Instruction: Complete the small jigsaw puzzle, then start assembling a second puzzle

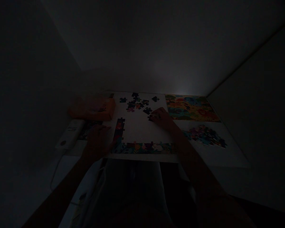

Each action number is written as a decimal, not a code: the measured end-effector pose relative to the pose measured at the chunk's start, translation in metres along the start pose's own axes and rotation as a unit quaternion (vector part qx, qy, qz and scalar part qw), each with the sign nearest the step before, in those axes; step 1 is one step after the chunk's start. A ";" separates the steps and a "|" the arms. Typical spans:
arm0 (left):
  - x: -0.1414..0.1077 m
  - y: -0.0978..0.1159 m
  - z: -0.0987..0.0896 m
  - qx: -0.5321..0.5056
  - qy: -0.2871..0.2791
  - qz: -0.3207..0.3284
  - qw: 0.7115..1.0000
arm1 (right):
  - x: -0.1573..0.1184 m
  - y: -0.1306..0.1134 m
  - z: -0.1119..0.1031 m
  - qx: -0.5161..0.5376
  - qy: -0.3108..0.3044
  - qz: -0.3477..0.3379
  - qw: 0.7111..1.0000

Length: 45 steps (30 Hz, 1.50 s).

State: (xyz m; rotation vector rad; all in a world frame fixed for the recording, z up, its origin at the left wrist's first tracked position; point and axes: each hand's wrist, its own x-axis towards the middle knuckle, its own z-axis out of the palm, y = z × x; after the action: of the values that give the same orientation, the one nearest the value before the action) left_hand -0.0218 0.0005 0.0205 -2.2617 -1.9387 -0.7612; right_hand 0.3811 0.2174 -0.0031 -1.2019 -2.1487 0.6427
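The picture is very dark. My right hand (pixel 161 117) reaches over the white table, its fingertips closed on a dark jigsaw puzzle piece (pixel 149 118). Another dark piece (pixel 147 110) lies right beside those fingertips. On the left, my left hand (pixel 98 137) rests low over the table with its fingers apart; I see nothing held in it. Its thumb is near a joined column of puzzle pieces (pixel 119 128). This column meets a joined bottom row of pieces (pixel 142 148) along the near edge. Several loose pieces (pixel 133 105) are scattered farther back.
An orange box (pixel 110 109) stands at the back left, with a white device (pixel 70 134) and its cord nearer me. A colourful animal picture (pixel 192 108) lies at the back right. In front of it is a heap of puzzle pieces (pixel 205 135). Walls enclose the table.
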 end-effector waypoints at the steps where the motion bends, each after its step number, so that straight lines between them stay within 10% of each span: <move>1: -0.001 -0.001 0.001 -0.003 0.003 0.002 1.000 | 0.000 -0.001 0.000 0.002 0.000 0.003 1.000; 29: 0.001 0.007 0.002 -0.052 0.040 0.025 0.998 | -0.003 -0.002 0.008 -0.090 0.041 -0.024 0.995; 34: 0.054 0.037 -0.005 -0.035 -0.051 0.067 0.996 | -0.003 -0.001 0.010 -0.093 0.053 -0.027 0.994; 40: 0.146 0.073 0.034 0.054 -0.182 0.042 0.981 | -0.002 0.002 0.010 -0.067 0.065 -0.028 0.995; 45: 0.146 0.083 0.047 0.087 -0.206 0.042 0.974 | -0.001 0.003 0.011 -0.056 0.077 -0.036 0.995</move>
State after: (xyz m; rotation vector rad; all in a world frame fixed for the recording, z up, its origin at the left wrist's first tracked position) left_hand 0.0835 0.1335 0.0599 -2.5206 -1.9486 -0.1070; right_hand 0.3763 0.2164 -0.0132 -1.1856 -2.1106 0.3901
